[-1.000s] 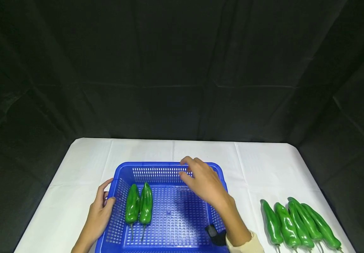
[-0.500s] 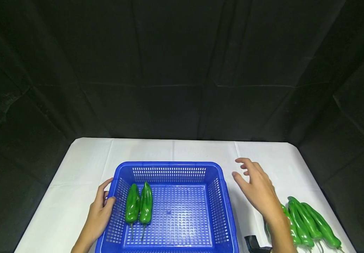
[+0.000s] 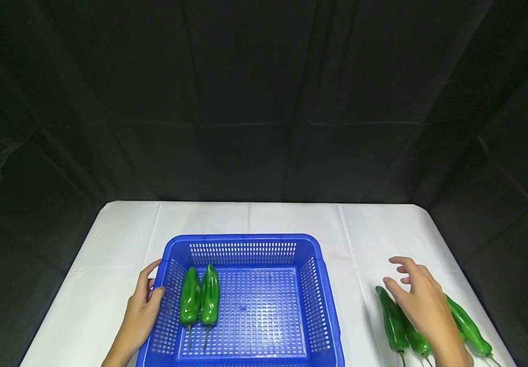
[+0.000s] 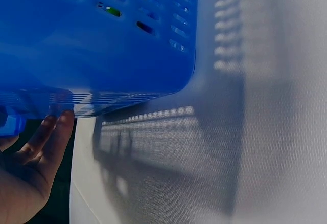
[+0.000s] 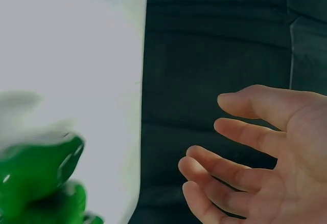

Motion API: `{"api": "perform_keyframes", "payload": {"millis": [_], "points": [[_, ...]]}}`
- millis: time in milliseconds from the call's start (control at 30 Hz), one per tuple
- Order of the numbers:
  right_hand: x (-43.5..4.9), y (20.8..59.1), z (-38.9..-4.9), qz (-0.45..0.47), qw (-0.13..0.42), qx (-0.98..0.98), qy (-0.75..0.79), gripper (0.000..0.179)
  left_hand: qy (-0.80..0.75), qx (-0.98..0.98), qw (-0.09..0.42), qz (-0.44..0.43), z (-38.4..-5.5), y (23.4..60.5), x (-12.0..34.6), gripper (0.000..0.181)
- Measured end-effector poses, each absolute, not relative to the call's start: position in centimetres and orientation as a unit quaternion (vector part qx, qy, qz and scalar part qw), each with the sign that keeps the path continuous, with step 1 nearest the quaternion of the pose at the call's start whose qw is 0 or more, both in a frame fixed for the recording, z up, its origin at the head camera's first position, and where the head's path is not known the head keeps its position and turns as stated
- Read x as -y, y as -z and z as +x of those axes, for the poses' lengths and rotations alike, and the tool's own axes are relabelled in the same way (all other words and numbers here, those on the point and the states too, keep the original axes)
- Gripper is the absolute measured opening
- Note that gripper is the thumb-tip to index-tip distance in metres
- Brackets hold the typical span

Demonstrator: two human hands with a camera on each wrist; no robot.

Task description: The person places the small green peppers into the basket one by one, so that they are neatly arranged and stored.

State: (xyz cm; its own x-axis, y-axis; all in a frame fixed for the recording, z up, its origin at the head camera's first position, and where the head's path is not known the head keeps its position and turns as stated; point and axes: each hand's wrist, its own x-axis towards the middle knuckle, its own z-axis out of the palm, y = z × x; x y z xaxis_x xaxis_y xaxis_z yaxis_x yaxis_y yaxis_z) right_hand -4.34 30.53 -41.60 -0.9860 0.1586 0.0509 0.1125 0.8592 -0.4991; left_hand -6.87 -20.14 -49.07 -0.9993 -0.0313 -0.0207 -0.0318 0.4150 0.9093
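Note:
A blue plastic basket (image 3: pixel 244 346) with slotted walls stands on the table, and two green peppers lie side by side in its left part: a left pepper (image 3: pixel 190 297) and a right pepper (image 3: pixel 210 296). My left hand (image 3: pixel 139 308) holds the basket's left rim between thumb and fingers; in the left wrist view the fingertips (image 4: pixel 65 116) touch its outer wall. Above the green peppers (image 3: pixel 391 318) on the right, my right hand (image 3: pixel 422 300) hovers with nothing in it, fingers spread and gently bent. It covers part of that group; the rightmost pepper (image 3: pixel 468 323) shows beyond it.
A white cloth (image 3: pixel 291 216) covers the table. Black fabric (image 3: pixel 264 127) rises behind it and at both sides. The basket's right wall (image 3: pixel 316 300) stands between its inside and the pepper group.
My right hand has moved from over the basket to the right, ending above the loose peppers. My left hand, the basket and the two peppers inside stay essentially in place.

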Motion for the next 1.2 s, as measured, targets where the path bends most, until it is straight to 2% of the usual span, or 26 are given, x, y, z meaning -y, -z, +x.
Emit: {"api": "perform_keyframes", "payload": {"millis": [267, 767, 967, 1200], "points": [[-31.9, 43.5, -3.1, -0.092, -0.041, 0.962, -0.253, 0.047, -0.536, -0.844, -0.002, -0.019, -6.8, 48.9, 20.2, 0.056], [-31.5, 47.8, -2.3, -0.154, -0.117, 0.954, -0.23, 0.062, -0.545, -0.838, -0.011, -0.011, -6.8, 49.0, 20.3, 0.055], [-31.1, 49.1, -2.3, -0.166, -0.128, 0.95, -0.231, 0.069, -0.545, -0.839, -0.013, -0.008, -6.7, 48.8, 20.2, 0.055], [-30.8, 50.2, -2.8, -0.198, -0.071, 0.954, -0.216, 0.063, -0.546, -0.838, -0.011, -0.008, -6.7, 48.8, 20.1, 0.054]]}}
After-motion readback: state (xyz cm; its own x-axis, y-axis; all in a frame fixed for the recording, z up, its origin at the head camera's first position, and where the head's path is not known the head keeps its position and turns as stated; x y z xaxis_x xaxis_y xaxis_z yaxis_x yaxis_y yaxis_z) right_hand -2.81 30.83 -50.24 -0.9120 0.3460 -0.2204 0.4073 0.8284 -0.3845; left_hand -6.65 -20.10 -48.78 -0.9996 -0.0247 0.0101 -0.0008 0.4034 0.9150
